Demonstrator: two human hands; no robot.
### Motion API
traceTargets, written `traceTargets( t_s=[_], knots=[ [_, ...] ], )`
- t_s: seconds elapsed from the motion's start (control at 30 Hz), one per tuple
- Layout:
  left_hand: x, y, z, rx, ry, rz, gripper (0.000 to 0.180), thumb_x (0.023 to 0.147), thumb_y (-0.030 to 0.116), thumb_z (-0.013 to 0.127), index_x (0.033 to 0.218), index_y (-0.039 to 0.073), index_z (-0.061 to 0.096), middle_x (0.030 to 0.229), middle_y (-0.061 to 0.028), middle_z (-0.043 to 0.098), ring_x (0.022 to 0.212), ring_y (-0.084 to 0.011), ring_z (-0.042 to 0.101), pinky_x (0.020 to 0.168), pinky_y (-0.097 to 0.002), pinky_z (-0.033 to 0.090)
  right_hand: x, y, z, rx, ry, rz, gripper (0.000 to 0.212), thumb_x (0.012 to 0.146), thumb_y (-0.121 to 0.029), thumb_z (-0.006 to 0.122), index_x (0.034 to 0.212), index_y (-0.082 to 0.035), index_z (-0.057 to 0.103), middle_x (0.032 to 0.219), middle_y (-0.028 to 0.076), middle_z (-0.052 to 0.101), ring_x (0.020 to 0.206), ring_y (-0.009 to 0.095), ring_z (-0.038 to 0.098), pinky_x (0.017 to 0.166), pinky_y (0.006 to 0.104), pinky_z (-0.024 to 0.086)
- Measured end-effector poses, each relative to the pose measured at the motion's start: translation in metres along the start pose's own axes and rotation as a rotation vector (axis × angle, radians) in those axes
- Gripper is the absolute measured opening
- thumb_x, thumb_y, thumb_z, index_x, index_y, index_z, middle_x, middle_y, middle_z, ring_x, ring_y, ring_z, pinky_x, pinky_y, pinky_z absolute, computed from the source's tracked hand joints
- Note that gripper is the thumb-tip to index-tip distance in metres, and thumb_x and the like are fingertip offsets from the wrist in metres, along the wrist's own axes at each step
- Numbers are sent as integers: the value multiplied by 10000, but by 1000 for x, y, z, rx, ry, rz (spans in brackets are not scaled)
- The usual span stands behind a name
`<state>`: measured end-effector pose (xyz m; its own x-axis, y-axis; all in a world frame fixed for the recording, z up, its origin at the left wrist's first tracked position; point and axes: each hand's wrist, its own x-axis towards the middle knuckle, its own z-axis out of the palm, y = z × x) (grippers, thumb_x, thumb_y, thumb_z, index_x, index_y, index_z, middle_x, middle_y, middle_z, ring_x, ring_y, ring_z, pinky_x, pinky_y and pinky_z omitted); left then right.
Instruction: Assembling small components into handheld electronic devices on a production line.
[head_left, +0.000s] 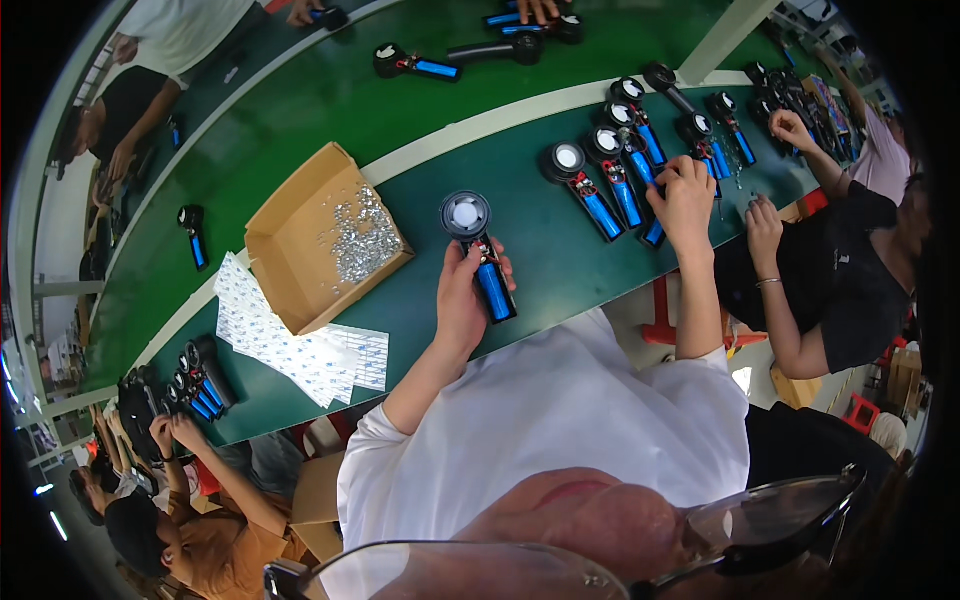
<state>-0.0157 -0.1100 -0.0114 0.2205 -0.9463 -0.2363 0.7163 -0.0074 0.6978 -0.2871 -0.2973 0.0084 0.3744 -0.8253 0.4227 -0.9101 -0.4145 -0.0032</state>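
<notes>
My left hand [464,295] is wrapped round the handle of what looks like an opened handheld fan body [492,290], with a black round head, a white disc and a blue battery cell. The fan body stands head away from me above the green bench. To the right, my right hand [686,205] has its fingers bent in at one of several similar fan bodies [598,210] lying together on the bench. Those fingers partly cover the blue cell under them, so the exact grip is half hidden.
Left of me, a cardboard tray [285,220] holds many small silvery parts. White printed sheets [290,340] overlap beside it. A pale rail [450,138] separates bench and green belt [330,95], which carries more units. A co-worker's hands [765,225] are close at right; another person works at left.
</notes>
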Motion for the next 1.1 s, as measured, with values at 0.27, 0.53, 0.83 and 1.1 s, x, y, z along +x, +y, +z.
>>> traceTargets(
  t_s=[0.27, 0.53, 0.83, 1.1],
  knots=[
    [-9, -1, -18, 12, -31, 12, 245, 1005, 173, 448, 1207, 38, 419, 1059, -110, 577, 835, -192, 591, 692, -343, 514, 137, -181, 22, 510, -13, -391, 262, 791, -228, 708, 984, -55, 666, 966, 112, 630, 989, 298, 598, 845, 422, 514],
    [-13, 7, -35, 61, -24, -51, 270, 1014, 188, 464, 1244, 71, 382, 1070, -91, 565, 879, -172, 587, 740, -327, 517, 241, -283, 146, 45, -67, -297, 409, 746, -294, 772, 1049, -45, 658, 1066, 106, 643, 1045, 272, 581, 874, 397, 477],
    [-13, 10, -38, 42, -24, -25, 273, 999, 178, 453, 1229, 38, 410, 1079, -119, 566, 876, -194, 592, 710, -343, 522, 228, -272, 141, 214, -275, -185, 576, 709, -313, 773, 1130, 1, 536, 1099, 185, 605, 1077, 328, 599, 901, 432, 506],
    [-14, 11, -39, 8, -44, 2, 237, 999, 166, 465, 1200, 52, 408, 1075, -105, 560, 864, -177, 587, 710, -327, 521, 225, -251, 140, 319, -199, -119, 523, 699, -274, 765, 1100, 9, 584, 1147, 206, 571, 1071, 351, 597, 887, 418, 537]
  ],
)
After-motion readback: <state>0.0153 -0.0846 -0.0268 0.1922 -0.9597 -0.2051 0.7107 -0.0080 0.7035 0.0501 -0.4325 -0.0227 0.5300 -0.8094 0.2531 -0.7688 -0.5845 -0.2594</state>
